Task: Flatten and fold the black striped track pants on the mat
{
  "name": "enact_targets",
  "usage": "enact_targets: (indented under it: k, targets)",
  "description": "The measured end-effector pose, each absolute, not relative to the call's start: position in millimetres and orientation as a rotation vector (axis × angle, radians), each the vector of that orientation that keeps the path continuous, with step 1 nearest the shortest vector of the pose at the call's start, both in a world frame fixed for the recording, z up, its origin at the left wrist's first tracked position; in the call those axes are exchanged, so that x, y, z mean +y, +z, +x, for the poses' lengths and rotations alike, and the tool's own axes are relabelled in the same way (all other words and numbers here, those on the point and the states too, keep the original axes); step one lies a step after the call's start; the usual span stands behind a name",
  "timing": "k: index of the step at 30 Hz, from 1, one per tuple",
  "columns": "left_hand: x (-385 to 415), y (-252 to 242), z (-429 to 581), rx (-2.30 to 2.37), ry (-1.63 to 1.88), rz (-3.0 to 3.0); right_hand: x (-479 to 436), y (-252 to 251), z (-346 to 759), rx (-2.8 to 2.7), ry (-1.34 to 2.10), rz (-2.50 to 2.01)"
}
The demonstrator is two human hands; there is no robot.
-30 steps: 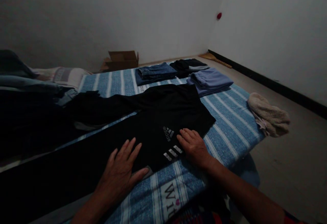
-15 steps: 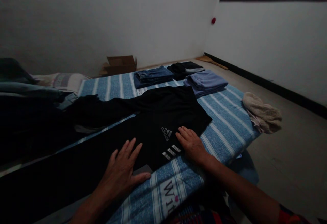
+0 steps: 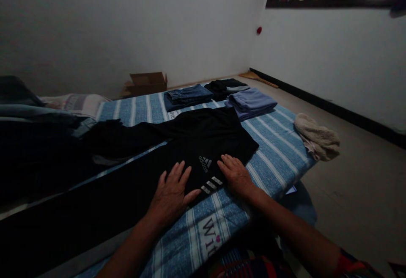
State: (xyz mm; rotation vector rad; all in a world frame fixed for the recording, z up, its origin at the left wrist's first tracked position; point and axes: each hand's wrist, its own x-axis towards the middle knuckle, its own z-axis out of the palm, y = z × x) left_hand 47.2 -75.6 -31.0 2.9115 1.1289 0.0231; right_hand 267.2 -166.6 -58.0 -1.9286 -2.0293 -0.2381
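Black adidas trousers (image 3: 193, 138) lie spread across a blue striped bed sheet (image 3: 272, 142), waist to the right and legs running off to the left. My left hand (image 3: 173, 191) rests flat on the near leg, fingers spread, just left of the white stripes. On the same leg near the waist lies my right hand (image 3: 234, 174), its fingers stretched out to the right of the logo. Neither hand grips the cloth.
Folded jeans (image 3: 188, 96), a folded black garment (image 3: 225, 87) and a folded lilac garment (image 3: 250, 102) sit at the back. A beige cloth (image 3: 317, 136) hangs over the right corner. Dark clothes (image 3: 34, 151) are heaped at left; a cardboard box (image 3: 147, 82) stands behind.
My left hand has slid right along the trouser leg, closer to the white stripes. My right hand stays in about the same place on the cloth. The view has shifted slightly.
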Motion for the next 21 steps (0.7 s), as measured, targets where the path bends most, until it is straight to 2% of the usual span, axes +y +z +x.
enact_targets:
  k: [21]
  targets:
    - [-76, -29, 45, 1.075, 0.054, 2.886, -166, -66, 341, -1.707, -0.456, -2.249]
